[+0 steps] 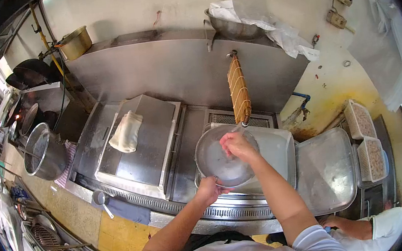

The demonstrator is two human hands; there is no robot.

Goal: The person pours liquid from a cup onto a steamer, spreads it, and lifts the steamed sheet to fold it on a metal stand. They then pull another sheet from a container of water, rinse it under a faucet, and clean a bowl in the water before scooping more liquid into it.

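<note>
My left hand [209,189] grips the near rim of a round metal bowl [212,159] that is tilted toward me over a clear plastic tub [278,148]. Inside the bowl, near its far rim, my right hand [235,145] presses against the wet inner surface. Whether it holds anything I cannot tell. Just above that hand, a tap hangs under a wrapped bamboo-coloured hose [238,90], and water lies in the bowl.
A folded white cloth [126,131] lies on a steel lid to the left. A large steel pot [43,153] stands at far left. A clear lid [326,171] and two baskets [365,141] sit on the right. Another person's arm [352,225] shows at bottom right.
</note>
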